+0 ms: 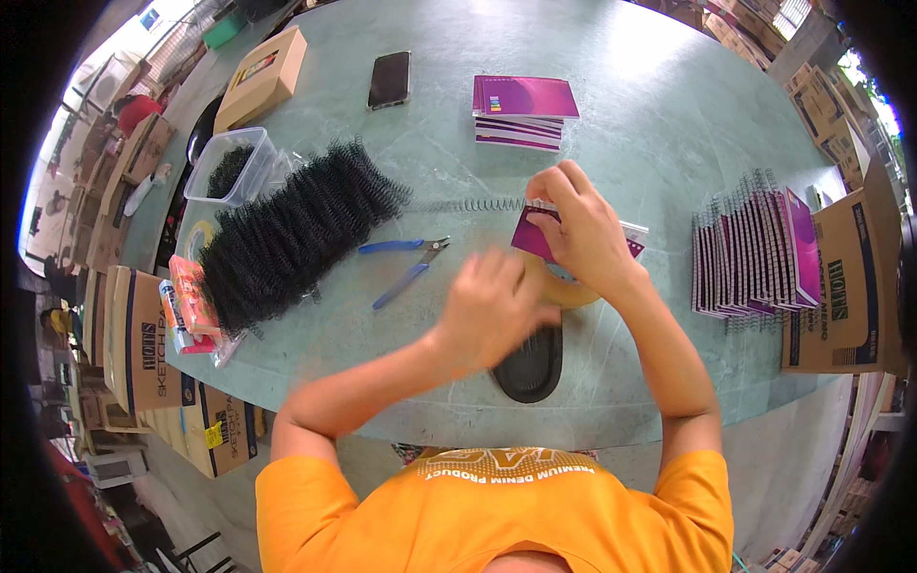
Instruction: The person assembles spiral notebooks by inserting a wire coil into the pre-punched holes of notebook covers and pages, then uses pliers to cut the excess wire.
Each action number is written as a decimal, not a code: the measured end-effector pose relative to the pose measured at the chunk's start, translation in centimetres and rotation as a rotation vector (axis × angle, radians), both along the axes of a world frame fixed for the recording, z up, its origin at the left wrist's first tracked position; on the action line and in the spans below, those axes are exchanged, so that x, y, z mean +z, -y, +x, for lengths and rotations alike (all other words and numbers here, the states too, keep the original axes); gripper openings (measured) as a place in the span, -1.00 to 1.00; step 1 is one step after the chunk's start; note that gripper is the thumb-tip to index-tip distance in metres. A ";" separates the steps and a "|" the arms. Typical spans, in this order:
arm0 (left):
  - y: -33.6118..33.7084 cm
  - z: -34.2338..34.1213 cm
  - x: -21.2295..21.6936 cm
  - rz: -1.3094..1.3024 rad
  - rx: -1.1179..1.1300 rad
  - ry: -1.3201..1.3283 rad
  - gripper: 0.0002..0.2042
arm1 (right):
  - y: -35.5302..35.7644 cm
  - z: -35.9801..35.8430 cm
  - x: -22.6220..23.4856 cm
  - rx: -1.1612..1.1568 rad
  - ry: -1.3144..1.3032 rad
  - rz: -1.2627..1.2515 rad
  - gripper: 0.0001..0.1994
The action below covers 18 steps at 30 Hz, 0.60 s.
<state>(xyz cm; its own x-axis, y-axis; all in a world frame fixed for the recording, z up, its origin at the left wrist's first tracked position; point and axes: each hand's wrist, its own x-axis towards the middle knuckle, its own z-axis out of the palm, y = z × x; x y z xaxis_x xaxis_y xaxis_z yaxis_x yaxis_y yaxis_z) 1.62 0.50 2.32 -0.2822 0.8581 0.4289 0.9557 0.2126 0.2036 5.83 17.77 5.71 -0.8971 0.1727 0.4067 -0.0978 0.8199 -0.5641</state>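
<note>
While right hand [577, 227] pinches purple notebook [529, 241] between thumb and fingers near tape roll [576, 293], coil [478, 204] stretches leftward from notebook's edge. Left hand [489, 304] blurred near black base [530, 371]; cannot tell whether fingers spread or pinching. Cutters [432, 250] lie left of hands, beside coil heap [296, 229]; bound notebooks [745, 258] stacked at right, beside carton [841, 334].

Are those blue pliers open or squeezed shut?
Open: the pliers lie with their two blue handles spread wide apart, like a sideways V.
</note>
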 end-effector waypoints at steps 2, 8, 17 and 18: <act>1.6 2.1 -2.3 -0.130 -0.038 0.273 -0.56 | -0.4 0.6 0.8 -0.009 0.038 -0.034 -0.76; 2.6 1.9 -1.3 -0.339 -0.079 0.839 -0.44 | -5.2 5.0 -4.0 -0.109 0.061 -0.809 -0.74; 1.1 -2.2 3.7 -0.369 -0.023 0.431 -0.64 | -3.8 4.8 -5.8 -0.023 -0.061 -0.913 -0.79; 0.7 -2.9 5.1 -0.112 0.015 0.377 -0.63 | -3.6 4.9 -6.3 -0.002 -0.130 -0.866 -0.78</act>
